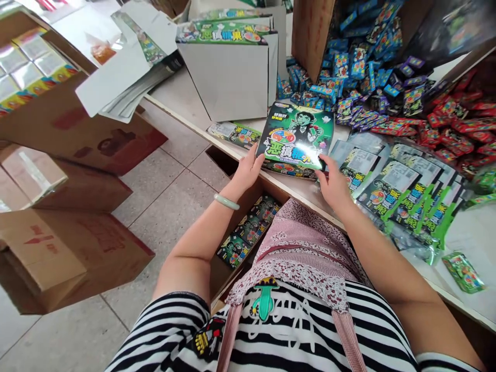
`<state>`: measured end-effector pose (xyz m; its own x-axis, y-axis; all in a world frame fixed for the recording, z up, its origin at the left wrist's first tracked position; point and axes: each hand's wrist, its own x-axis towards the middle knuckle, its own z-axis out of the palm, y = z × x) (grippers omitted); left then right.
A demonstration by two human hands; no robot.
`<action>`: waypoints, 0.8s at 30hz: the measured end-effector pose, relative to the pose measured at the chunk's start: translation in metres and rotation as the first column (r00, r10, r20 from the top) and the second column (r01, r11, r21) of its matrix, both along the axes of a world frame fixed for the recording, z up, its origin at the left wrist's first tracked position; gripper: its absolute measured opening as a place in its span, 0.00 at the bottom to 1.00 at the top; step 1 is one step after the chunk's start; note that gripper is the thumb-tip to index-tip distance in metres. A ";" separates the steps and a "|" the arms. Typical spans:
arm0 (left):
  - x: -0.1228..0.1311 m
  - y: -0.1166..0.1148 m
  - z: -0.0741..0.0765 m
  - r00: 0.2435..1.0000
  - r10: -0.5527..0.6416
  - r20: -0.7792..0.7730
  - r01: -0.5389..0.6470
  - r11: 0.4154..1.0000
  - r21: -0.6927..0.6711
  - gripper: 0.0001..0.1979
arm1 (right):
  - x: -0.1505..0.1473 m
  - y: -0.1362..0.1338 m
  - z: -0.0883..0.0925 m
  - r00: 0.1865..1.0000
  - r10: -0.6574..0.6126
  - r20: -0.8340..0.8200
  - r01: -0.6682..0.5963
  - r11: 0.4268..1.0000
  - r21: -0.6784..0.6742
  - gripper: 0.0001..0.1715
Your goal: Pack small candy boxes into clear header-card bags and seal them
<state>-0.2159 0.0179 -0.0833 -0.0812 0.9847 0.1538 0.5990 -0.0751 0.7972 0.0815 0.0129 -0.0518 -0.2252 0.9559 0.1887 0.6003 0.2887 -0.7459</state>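
Note:
A green candy box (pixel 296 137) with a cartoon vampire on its lid lies on the table edge in front of me. My left hand (pixel 248 170) grips its near left edge, fingers curled on the side. My right hand (pixel 334 182) holds its near right corner, thumb on the glossy lid. A pale bangle sits on my left wrist. Below the table edge, an open carton (pixel 250 230) holds several of the same green boxes.
Flat printed box sleeves (pixel 403 194) fan out at the right. Piles of small blue packets (pixel 349 82) and red packets (pixel 461 124) cover the far table. A white display box (pixel 230 67) stands behind. Brown cartons (pixel 70 253) sit on the tiled floor at left.

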 end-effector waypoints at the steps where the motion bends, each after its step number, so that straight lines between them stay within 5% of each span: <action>1: 0.003 0.001 0.004 1.000 0.013 0.010 -0.013 1.000 -0.010 0.44 | -0.002 0.001 0.002 1.000 -0.008 -0.004 0.008 1.000 -0.013 0.27; 6: 0.009 0.005 0.048 0.997 0.076 0.003 -0.076 0.993 0.088 0.43 | 0.001 0.022 0.046 0.997 -0.045 -0.065 0.044 0.999 -0.015 0.28; 12: 0.007 0.001 0.121 0.906 -0.097 -0.412 0.187 0.965 0.185 0.64 | 0.022 0.071 0.119 0.998 -0.024 0.063 0.021 0.999 0.034 0.26; 16: 0.014 0.016 0.148 0.787 0.001 -0.617 0.198 0.947 0.253 0.59 | 0.025 0.096 0.128 0.996 0.026 0.082 -0.024 0.999 -0.025 0.26; 20: 0.026 0.036 0.165 0.658 -0.208 -0.724 0.453 0.877 0.160 0.54 | 0.027 0.101 0.125 0.991 0.094 0.100 -0.103 0.991 0.081 0.28; 24: 0.029 0.043 0.171 0.689 -0.237 -0.685 0.481 0.857 0.187 0.48 | 0.054 0.069 0.126 0.986 0.161 0.038 -0.165 0.943 0.288 0.38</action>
